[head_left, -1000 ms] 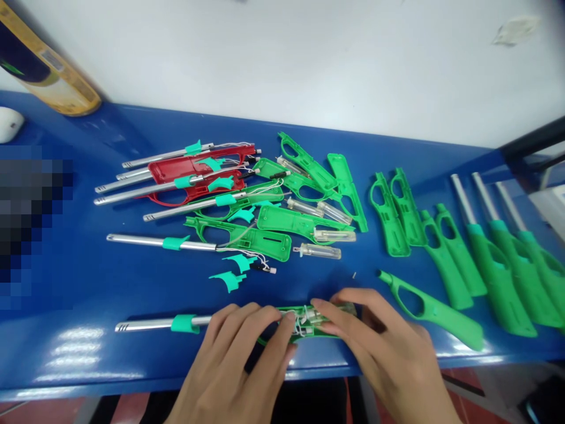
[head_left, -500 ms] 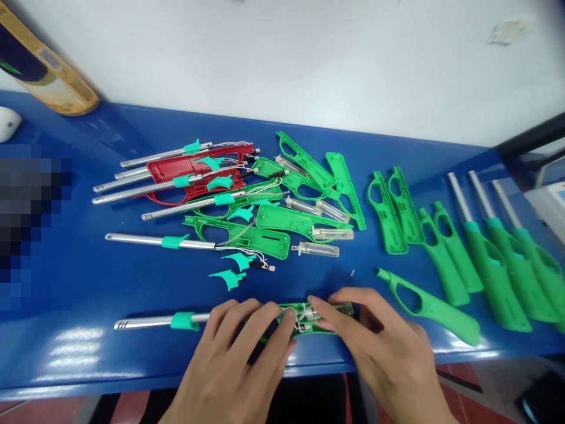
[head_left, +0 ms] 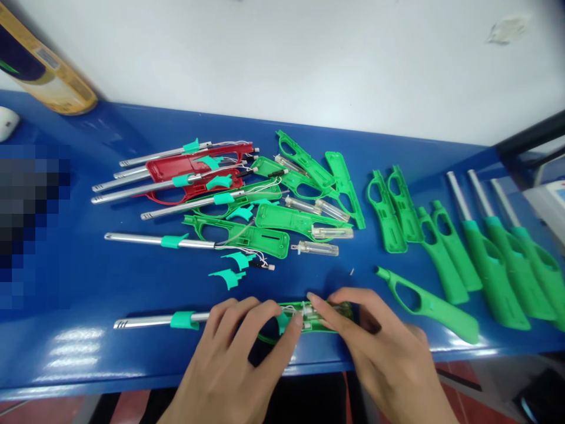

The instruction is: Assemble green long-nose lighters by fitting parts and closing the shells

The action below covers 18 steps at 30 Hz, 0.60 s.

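Observation:
Near the front edge of the blue table lies an open green lighter half-shell [head_left: 329,327], with white wires, a turquoise trigger [head_left: 282,323] and a clear fuel tank [head_left: 315,311] in it. A metal tube [head_left: 145,323] with a turquoise collar [head_left: 184,320] extends from it to the left. My left hand [head_left: 241,353] rests over the shell's left part, its fingers bent and its index fingertip at the wires beside the tank. My right hand [head_left: 384,341] grips the tank between thumb and fingers at the shell's right end.
Metal tubes, red shells [head_left: 176,168], green shells [head_left: 269,240], turquoise triggers [head_left: 229,278] and clear tanks [head_left: 318,248] lie behind my hands. At right are a green cover [head_left: 441,312] and several assembled lighters [head_left: 494,282]. A yellow bottle [head_left: 66,88] stands at back left.
My left index fingertip has shifted slightly right toward the tank, uncovering the turquoise trigger. The right hand has barely moved and still grips the tank.

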### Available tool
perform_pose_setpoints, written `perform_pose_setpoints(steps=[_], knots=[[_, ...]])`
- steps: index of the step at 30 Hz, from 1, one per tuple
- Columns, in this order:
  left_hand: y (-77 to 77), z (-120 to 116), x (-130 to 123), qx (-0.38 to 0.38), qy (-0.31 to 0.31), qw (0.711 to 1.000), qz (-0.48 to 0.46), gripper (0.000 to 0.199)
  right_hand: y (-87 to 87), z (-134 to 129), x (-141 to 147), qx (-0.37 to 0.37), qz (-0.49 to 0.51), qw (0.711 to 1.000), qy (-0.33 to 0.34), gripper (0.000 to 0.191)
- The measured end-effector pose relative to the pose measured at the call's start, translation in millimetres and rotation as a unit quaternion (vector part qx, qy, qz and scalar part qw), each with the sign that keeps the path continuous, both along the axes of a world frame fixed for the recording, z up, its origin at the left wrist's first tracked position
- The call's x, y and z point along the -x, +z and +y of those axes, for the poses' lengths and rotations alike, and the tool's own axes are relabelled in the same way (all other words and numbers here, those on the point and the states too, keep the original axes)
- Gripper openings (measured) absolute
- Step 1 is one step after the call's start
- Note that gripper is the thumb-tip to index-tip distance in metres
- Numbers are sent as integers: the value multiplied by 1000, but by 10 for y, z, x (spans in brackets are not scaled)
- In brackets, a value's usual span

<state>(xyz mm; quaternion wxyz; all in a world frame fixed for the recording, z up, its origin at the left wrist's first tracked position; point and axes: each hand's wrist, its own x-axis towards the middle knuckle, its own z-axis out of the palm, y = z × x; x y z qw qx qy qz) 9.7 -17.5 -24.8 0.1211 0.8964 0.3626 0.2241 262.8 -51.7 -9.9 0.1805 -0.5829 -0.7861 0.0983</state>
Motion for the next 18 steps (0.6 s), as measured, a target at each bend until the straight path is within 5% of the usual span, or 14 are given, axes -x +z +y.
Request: perform_pose_setpoints(steps=[18], knots=[[-26,1,-2,-5,-10,1000,-25,53,97,49,-72,36,3,999,11,40]])
